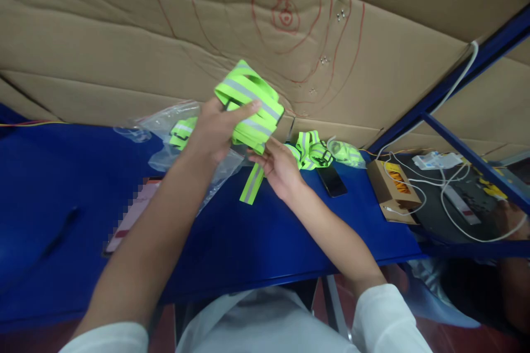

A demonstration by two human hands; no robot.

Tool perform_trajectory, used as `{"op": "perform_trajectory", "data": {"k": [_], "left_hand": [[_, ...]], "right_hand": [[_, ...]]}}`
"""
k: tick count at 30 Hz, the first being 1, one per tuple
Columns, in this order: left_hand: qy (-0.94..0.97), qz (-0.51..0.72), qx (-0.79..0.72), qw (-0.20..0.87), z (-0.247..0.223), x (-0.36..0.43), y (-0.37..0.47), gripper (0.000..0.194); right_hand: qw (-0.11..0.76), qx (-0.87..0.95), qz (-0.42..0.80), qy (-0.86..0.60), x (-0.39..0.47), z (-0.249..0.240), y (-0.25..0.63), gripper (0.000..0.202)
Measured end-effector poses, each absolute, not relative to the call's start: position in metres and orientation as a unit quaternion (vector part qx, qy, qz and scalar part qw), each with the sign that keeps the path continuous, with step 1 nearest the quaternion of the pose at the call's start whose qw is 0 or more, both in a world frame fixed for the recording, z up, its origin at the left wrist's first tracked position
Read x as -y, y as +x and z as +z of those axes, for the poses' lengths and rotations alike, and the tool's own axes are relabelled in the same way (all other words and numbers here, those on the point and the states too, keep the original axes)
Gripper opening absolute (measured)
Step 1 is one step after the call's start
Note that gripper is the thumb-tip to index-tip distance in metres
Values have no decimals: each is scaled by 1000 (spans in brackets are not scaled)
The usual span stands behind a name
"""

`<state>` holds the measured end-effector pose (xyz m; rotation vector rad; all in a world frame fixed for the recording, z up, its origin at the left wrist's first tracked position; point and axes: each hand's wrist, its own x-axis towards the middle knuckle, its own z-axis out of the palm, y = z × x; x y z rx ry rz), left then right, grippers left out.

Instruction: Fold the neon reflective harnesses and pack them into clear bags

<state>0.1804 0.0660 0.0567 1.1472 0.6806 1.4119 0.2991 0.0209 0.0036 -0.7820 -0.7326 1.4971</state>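
A bundle of neon yellow-green reflective strap [252, 91] with grey stripes is held up over the blue table, folded in several layers. My left hand [217, 127] grips it from the left, thumb across its front. At the bundle's lower corner, my right hand [281, 165] is palm up with curled fingers on the strap; its fingertips are partly hidden. A loose strap end [252, 185] hangs below, beside the right fingers. Behind my left wrist, clear plastic bags [169, 116] lie with another reflective strap [182, 132] among them.
More reflective straps [310, 149] and a bagged one [348, 154] lie along the cardboard wall [165, 66]. A black phone [331, 181], an open cardboard box [391, 190] and white cables are to the right. Near my left forearm lies a tablet-like item [134, 212]. Another person's hand [511, 218] shows far right.
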Motion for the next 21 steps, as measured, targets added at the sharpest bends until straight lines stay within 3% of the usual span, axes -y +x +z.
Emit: {"op": "perform_trajectory", "data": {"k": [5, 10, 12, 16, 21], "left_hand": [[574, 547, -333, 510, 39, -69, 190, 47], [635, 571, -375, 360, 28, -70, 201, 45], [658, 560, -364, 348, 27, -68, 206, 45], [635, 539, -265, 486, 34, -61, 210, 48], [547, 535, -212, 608, 43, -56, 208, 50]], "right_hand": [[645, 320, 556, -414, -35, 3, 315, 8], [641, 354, 538, -418, -34, 12, 326, 60], [661, 401, 482, -413, -30, 17, 328, 63], [692, 478, 371, -393, -22, 30, 331, 77], [661, 521, 425, -332, -15, 48, 335, 62]]}}
